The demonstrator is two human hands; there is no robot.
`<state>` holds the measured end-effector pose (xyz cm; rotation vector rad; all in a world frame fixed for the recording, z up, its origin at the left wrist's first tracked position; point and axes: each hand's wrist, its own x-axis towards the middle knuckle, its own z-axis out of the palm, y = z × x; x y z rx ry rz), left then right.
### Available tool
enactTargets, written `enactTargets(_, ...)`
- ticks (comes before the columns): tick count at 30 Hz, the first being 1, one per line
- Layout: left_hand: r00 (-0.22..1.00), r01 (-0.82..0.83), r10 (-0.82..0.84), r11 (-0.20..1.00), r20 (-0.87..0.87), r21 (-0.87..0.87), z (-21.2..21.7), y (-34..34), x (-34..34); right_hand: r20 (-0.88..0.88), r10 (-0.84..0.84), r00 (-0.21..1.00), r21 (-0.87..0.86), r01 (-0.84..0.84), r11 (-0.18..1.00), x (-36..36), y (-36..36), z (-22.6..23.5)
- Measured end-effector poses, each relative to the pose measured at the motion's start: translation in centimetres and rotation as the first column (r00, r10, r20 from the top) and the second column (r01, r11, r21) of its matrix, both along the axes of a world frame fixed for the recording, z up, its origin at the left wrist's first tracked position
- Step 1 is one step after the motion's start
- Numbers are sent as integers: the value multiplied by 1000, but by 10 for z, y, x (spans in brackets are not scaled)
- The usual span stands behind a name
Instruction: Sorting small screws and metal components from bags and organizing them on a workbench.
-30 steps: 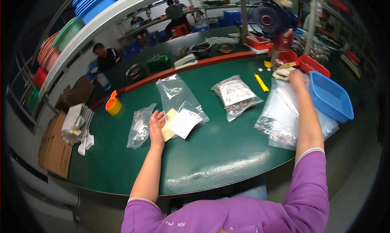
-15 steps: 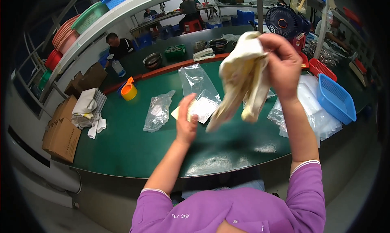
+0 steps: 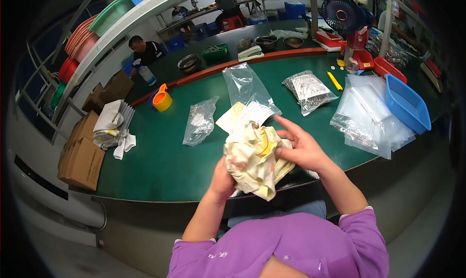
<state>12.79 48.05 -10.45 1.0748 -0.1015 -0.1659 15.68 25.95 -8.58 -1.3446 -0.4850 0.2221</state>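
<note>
A crumpled cream cloth [image 3: 250, 156] with yellow and pinkish patches is bunched up above the table's near edge. My left hand [image 3: 223, 178] holds it from its left side, most of the fingers hidden behind the folds. At the cloth's right side is my right hand [image 3: 306, 144], fingers spread and the thumb against the fabric. Just beyond the cloth lie a pale yellow paper slip [image 3: 231, 117], a white printed slip [image 3: 258, 112] and a clear plastic bag [image 3: 245, 84]. Another clear bag [image 3: 201, 120] with a white label rests to their left.
A filled bag of small dark parts [image 3: 309, 91] and a yellow cutter [image 3: 334, 81] lie right of centre. Clear bags [image 3: 361, 115] and a blue basket [image 3: 407, 103] occupy the right. Folded cloths [image 3: 111, 122], cardboard boxes [image 3: 82, 161] and an orange-yellow scoop [image 3: 162, 101] stand left.
The cloth has come down from its raised, hanging position and is now bunched low between both hands. My left hand has gone from empty to holding it; my right hand's fingers have spread.
</note>
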Motion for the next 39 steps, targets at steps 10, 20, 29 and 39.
enactTargets(10,988,-147,152,911,-18,-386,-47,195,-16,14,-241,970,23,241,970,-11,-81,17)
enactTargets(20,815,-536,-199,100,545,838,-19,21,-31,166,-484,859,19,488,873,12,-66,9)
enactTargets(29,979,-198,183,756,89,624,-1,75,-15,375,-147,915,-620,365,694,-12,-110,23)
enactTargets(39,698,-693,184,414,692,590,88,87,27,284,-534,796,-87,576,813,42,-111,27)
